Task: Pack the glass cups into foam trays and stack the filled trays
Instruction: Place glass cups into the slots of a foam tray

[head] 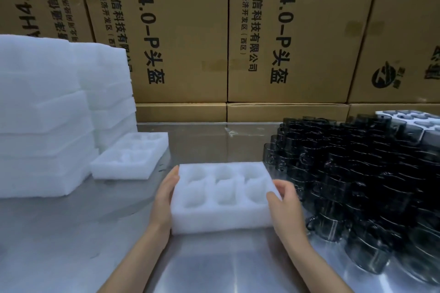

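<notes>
Cardboard cartons [297, 31] behind the worktop's [214, 269] far edge read "AH4.0-P头盔", w/ smaller Chinese company text beside it; the rightmost carton shows a round logo, too blurred to read. Six-pocket foam tray [222, 194] sits near the worktop's front-centre, all pockets empty. Left hand [164, 200] presses its left side, fingers straight; right hand [287, 202] grips its right end, thumb over the rim. Dark glass cups [357, 173] are massed at the right edge, partly cut off. Second empty tray [131, 156] lies near the back-left, touching a stack of foam [42, 114] cut off at left.
</notes>
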Tool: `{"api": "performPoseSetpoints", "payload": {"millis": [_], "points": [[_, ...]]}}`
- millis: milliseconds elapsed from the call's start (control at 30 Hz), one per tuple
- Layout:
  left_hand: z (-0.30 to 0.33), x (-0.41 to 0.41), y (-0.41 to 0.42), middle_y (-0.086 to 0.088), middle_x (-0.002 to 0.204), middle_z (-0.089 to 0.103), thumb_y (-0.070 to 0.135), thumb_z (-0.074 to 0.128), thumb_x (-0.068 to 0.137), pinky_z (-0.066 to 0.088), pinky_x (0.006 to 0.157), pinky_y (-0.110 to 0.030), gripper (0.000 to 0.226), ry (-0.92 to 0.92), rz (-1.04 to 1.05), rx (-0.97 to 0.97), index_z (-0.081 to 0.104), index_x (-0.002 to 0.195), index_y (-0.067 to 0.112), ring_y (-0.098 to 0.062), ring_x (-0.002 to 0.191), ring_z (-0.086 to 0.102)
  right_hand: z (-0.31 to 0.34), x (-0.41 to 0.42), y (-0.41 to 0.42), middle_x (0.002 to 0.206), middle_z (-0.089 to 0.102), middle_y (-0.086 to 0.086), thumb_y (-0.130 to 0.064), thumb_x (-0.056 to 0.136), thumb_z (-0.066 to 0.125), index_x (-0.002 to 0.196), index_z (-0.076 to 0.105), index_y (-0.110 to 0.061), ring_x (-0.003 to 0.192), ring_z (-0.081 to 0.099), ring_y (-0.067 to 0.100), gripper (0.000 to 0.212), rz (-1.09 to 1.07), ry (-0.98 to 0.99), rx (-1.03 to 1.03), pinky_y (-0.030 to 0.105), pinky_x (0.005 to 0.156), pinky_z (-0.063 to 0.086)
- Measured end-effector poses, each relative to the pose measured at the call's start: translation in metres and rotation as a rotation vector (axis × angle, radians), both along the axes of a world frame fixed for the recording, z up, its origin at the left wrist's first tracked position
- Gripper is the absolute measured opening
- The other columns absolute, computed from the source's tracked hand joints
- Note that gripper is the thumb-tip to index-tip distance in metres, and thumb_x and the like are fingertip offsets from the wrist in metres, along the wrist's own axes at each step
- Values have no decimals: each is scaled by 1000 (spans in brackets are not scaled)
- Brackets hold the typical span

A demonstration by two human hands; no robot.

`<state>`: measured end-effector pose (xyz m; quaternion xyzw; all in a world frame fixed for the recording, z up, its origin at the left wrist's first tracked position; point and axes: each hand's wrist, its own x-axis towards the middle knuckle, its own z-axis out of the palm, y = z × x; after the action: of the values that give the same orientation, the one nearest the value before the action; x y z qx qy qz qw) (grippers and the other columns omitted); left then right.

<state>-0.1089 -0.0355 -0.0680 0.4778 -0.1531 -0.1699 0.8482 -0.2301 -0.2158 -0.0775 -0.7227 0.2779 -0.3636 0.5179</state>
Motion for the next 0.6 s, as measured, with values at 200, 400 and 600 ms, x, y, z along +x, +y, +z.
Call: {"api": "performPoseSetpoints", "payload": {"millis": [200,400,600], "points": [[-8,5,-3,-1,85,74,26,52,84,55,61,-19,28,-37,-8,-42,79,78,19,-13,77,71,32,-4,4,127,42,-17,-16,90,50,128,49,-22,122,35,2,39,-96,-82,-416,17,94,27],[-7,8,-3,-13,114,67,23,54,91,51,93,-39,31,2,70,-3,67,114,8,-27,104,64,94,20,-48,131,47,9,-25,91,50,126,49,-10,123,34,28,38,-326,495,-770,36,89,38],[-5,4,-2,-13,108,70,14,51,90,52,84,-41,22,-72,135,70,70,102,10,-27,98,65,105,30,-88,135,46,15,-29,92,51,126,49,-8,124,39,33,40,-318,1058,-658,37,92,37]]}}
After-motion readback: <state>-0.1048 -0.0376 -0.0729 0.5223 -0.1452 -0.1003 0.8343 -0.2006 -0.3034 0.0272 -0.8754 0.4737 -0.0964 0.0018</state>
